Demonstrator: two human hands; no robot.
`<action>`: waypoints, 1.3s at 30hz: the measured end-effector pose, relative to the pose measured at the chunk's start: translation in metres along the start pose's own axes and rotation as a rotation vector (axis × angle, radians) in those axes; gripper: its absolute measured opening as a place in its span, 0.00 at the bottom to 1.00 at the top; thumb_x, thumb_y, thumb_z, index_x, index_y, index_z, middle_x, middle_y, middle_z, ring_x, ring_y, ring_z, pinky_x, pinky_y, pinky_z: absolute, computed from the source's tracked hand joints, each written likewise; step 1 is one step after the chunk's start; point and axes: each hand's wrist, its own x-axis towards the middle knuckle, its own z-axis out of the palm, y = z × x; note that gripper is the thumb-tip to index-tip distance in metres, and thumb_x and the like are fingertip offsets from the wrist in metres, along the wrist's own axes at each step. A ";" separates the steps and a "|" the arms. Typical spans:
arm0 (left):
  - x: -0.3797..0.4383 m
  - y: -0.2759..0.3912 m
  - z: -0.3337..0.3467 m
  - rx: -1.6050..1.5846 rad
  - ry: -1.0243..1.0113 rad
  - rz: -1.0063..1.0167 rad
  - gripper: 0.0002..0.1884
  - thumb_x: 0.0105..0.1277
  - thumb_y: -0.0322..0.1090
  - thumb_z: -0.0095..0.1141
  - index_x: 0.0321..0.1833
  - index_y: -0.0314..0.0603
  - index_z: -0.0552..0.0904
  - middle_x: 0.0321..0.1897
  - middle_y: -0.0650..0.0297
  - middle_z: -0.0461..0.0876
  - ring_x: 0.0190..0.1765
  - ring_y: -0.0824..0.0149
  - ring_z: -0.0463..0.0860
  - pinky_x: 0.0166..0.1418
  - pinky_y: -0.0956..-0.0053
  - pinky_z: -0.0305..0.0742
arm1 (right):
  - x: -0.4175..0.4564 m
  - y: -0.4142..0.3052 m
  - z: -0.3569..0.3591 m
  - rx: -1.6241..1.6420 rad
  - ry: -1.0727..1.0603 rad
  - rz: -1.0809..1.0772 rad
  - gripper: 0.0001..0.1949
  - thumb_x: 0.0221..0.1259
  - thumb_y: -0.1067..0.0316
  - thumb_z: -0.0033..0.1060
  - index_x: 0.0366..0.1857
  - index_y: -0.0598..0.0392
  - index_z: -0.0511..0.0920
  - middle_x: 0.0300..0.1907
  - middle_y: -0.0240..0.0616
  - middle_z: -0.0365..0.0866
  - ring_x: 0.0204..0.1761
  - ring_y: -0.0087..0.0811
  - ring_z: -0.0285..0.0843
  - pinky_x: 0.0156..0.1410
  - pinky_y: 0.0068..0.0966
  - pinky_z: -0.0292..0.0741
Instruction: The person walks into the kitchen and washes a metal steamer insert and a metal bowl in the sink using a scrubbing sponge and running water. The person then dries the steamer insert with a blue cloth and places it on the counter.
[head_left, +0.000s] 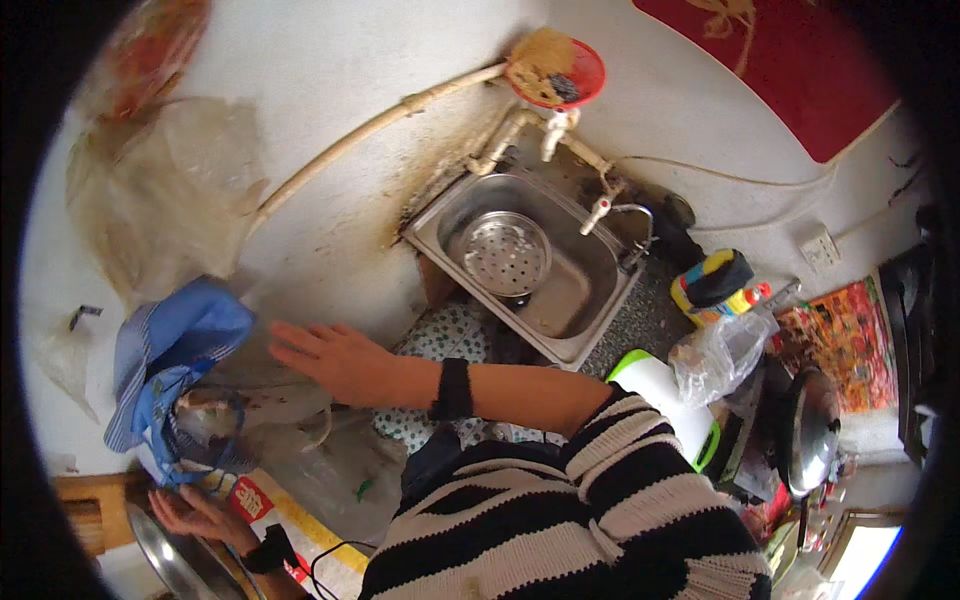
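Note:
My right hand (330, 360) reaches out to the left across my body, palm down and fingers spread, with nothing in it. It is a little to the right of a blue cloth item with striped edges (196, 319), and a gap shows between them. Just below that cloth, my left hand (196, 516) is held with its fingers parted and nothing seen in it. Whether its fingertips touch the cloth's lower edge I cannot tell. Both wrists wear black bands. Beside the left hand lies a round metal lid or pan (161, 551), partly cut off by the picture's rim.
A steel sink (577, 300) holds a perforated metal steamer plate (507, 253). Right of it are a white and green cutting board (660, 394), a clear plastic bag (716, 364), a bottle and a lidded pan (814, 435). A red bowl (591, 71) is above the taps.

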 end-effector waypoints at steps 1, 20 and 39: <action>0.005 0.006 0.001 0.038 0.058 0.042 0.21 0.76 0.35 0.53 0.66 0.28 0.69 0.69 0.46 0.64 0.71 0.52 0.66 0.72 0.59 0.66 | -0.013 0.003 -0.007 0.018 0.000 0.030 0.36 0.50 0.76 0.59 0.70 0.55 0.66 0.75 0.45 0.60 0.65 0.46 0.72 0.64 0.39 0.73; -0.109 0.407 0.256 -1.411 -1.841 -1.473 0.11 0.72 0.31 0.54 0.54 0.37 0.77 0.53 0.54 0.80 0.54 0.59 0.80 0.61 0.62 0.78 | -0.302 -0.081 -0.188 0.272 0.173 0.949 0.19 0.66 0.67 0.58 0.59 0.61 0.76 0.56 0.53 0.81 0.58 0.52 0.78 0.62 0.39 0.76; -0.367 0.478 0.435 -0.307 -1.453 -2.411 0.28 0.74 0.58 0.46 0.67 0.45 0.73 0.60 0.61 0.77 0.67 0.63 0.71 0.76 0.63 0.58 | -0.228 0.019 -0.173 -0.146 0.221 1.302 0.19 0.67 0.63 0.57 0.60 0.58 0.74 0.53 0.47 0.81 0.56 0.46 0.79 0.63 0.41 0.73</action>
